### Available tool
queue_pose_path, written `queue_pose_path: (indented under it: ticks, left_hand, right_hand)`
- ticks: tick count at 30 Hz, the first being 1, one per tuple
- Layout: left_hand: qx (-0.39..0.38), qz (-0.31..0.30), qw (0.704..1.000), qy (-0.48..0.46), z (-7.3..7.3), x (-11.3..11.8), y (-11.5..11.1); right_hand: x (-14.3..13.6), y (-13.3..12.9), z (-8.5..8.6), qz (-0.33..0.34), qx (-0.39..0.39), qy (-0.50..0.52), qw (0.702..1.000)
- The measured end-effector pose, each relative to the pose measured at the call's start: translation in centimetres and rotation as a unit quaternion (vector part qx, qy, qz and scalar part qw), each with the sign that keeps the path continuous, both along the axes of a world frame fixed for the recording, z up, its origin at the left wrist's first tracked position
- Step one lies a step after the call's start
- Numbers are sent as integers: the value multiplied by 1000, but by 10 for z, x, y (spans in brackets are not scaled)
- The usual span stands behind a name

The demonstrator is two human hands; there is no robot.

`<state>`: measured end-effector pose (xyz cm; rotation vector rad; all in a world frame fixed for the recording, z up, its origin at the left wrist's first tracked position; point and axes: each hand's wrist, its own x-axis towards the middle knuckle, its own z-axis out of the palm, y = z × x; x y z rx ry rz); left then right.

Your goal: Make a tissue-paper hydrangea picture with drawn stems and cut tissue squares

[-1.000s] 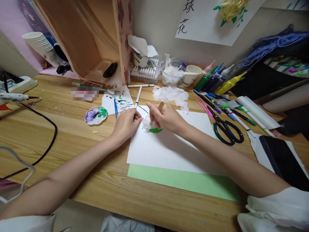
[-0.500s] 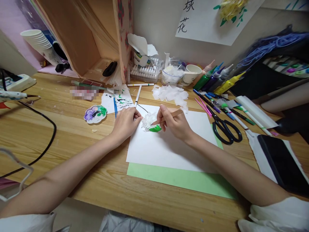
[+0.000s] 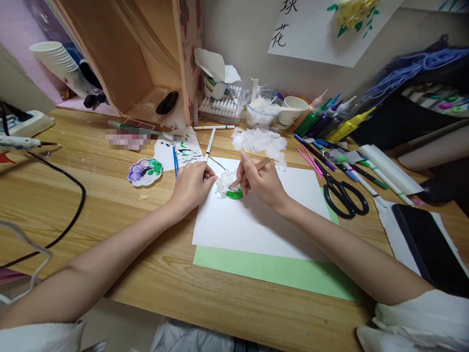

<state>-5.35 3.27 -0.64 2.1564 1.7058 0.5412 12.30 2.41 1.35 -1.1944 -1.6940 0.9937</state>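
Both forearms bare, reaching forward, converging. Left hand (image 3: 191, 183) palm down, fingers curled, thumb tip toward the right hand (image 3: 261, 180). Right hand closed in a pen-style pinch, wrist low, knuckles up.

At the top of the frame, right of centre, a white paper sheet (image 3: 311, 34) on the wall bears two black handwritten Chinese characters, 球 above 花, the upper one cut by the frame edge. Nothing else is legible.
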Motion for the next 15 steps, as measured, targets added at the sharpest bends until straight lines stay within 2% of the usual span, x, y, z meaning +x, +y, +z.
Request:
queue_pose_path:
  ticks: [7, 12, 15]
  left_hand:
    - [5, -1, 1000, 1, -1, 0, 0]
    - [11, -4, 1000, 3, 0, 0, 0]
    - [9, -3, 1000, 5, 0, 0, -1]
  right_hand:
    - [-4, 4, 1, -21, 9, -18, 1000]
    - [-7, 5, 6, -5, 10, -38, 999]
    - [-3, 3, 12, -4, 19, -12, 1000]
